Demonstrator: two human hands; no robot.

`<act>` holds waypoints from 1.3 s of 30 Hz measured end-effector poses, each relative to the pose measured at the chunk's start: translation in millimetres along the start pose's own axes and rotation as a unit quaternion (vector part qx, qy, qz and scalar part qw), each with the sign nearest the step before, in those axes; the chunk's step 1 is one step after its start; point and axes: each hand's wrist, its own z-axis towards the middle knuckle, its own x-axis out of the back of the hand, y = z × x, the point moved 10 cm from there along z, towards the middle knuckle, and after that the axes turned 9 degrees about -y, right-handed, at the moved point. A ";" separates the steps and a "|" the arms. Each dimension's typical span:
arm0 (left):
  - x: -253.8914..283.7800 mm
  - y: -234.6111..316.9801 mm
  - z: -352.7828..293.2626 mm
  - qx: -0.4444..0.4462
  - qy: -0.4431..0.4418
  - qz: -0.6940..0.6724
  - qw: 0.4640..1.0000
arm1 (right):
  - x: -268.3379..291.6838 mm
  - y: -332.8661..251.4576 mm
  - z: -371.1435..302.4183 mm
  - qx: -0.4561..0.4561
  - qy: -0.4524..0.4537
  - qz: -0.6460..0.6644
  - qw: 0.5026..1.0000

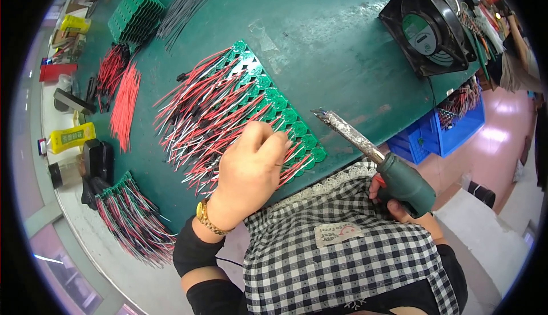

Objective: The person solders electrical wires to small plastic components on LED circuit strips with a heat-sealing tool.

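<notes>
My right hand [399, 206] is wrapped round the dark green handle of a soldering iron [406, 185]. Its long, stained metal barrel slants up and left, with the tip over the bare table just right of a panel of round green circuit boards [290, 114]. Rows of red, white and black wires [200, 126] are attached to the panel and fan out to the left. Over the panel's near part, my left hand [251, 164] is closed in a pinch among the wires. Whatever lies between its fingertips is too hidden to make out.
A black fan [425, 32] stands at the far right, above blue crates [442, 135] beside the table. Stacked green panels [136, 18], grey wires [191, 4] and red wires [124, 106] lie at the far left. A wired bundle [134, 221] and yellow bottle [72, 138] sit left.
</notes>
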 end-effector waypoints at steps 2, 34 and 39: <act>2.9 -1.8 -0.8 0.011 -0.006 -0.020 1.000 | 1.6 -6.1 5.1 0.010 -0.019 -0.062 0.998; -4.3 0.9 -5.4 -0.001 0.028 -0.049 0.998 | 5.6 7.7 -10.5 0.110 -0.026 -0.133 0.985; -3.8 1.7 -5.4 0.003 0.029 -0.042 0.999 | -0.1 5.4 -7.6 0.069 -0.095 -0.160 0.980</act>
